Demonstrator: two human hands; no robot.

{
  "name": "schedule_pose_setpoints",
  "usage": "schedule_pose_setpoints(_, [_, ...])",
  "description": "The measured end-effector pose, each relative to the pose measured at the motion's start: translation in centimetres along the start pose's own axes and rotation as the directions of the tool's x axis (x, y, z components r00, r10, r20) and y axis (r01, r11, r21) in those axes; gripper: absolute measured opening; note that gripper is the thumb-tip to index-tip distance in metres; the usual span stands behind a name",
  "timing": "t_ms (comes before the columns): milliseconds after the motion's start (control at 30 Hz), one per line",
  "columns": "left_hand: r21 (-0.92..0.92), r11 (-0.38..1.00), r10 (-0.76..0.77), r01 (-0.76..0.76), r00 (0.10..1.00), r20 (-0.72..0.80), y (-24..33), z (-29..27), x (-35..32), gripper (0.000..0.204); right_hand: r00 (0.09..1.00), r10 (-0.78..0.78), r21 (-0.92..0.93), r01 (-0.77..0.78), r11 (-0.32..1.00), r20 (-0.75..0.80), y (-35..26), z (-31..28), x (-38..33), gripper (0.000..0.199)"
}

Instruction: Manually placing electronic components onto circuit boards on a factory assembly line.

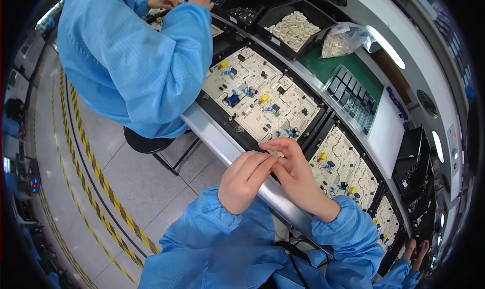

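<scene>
Near the circuit board (pixel 293 103), left hand (pixel 242 183) and right hand (pixel 300 183) meet — whether their fingers (pixel 256 163) grip anything, I can't tell — so a light, steady touch seems wise.

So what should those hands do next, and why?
Perhaps ease the left hand away, leaving the right hand free to reach the nearby cream circuit board: their fingertips meet close to its edge, though anything pinched there is hidden.

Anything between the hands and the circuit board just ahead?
Nothing visible. The left hand and right hand meet at the near edge of the circuit board in this view. The co-worker's blue sleeve is by its left end, not between them.
</scene>
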State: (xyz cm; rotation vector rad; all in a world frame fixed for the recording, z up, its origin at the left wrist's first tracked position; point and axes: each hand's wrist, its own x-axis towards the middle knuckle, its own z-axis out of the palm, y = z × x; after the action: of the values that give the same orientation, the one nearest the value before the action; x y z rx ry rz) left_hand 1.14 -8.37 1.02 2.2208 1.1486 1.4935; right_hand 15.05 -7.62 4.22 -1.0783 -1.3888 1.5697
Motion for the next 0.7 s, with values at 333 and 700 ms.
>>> schedule_pose_setpoints(333, [-0.278, 0.886, -0.384, 0.372, 0.923, 0.013, -1.9, -1.2, -2.0, 0.026, 0.93, -0.368, -0.936, 0.13, 0.328, 0.0, -0.7, -3.4, 1.1, 0.029])
schedule_pose_setpoints(700, [-0.414, 0.805, -0.487, 0.424, 0.872, -0.054, -4.0, -2.1, -2.5, 0.019, 0.942, -0.334, -0.973, 0.058, 0.223, -0.02, 1.2, -2.3, 2.2, 0.028])
